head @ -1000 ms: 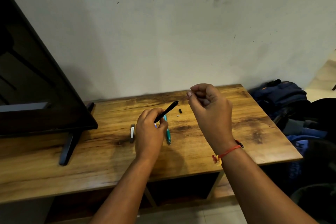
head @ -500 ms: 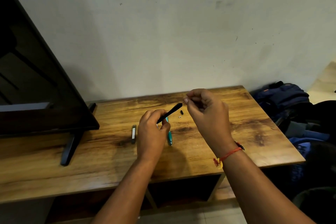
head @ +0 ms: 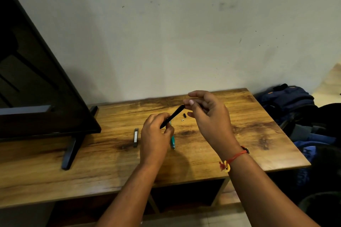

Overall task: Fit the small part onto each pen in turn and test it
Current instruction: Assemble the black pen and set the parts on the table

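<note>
A red thread band (head: 234, 158) is worn on the right wrist, nearest to the camera. Both hands are held up over a wooden table (head: 249, 145).

A black pen (head: 173, 115) is held in the left hand (head: 155, 140). The fingers (head: 153, 118) are curled round its lower end. The pen is tilted, with its top end pointing up and to the right.

The right hand (head: 210, 121) is held just beside that top end. Its fingers (head: 196, 94) are loosely bent, and the top of the pen is touched by the tip of the thumb. It cannot be told if anything small is pinched there.

A teal pen (head: 172, 141) is seen lying on the table, partly hidden under the left hand. A grey flat stick (head: 136, 137) is laid just to the left of that hand. A small black part (head: 184, 115) is seen lying on the table between the two hands, below the top of the black pen. A tiny silver bit (head: 182, 120) is laid just beside it.

Farther to the left, a big dark screen (head: 36, 88) is stood on the table on a black foot (head: 71, 151). To the right of the table, some blue and dark bags (head: 287, 101) are piled on the floor. Behind it all, a pale wall (head: 184, 33) with a few small marks is seen.
</note>
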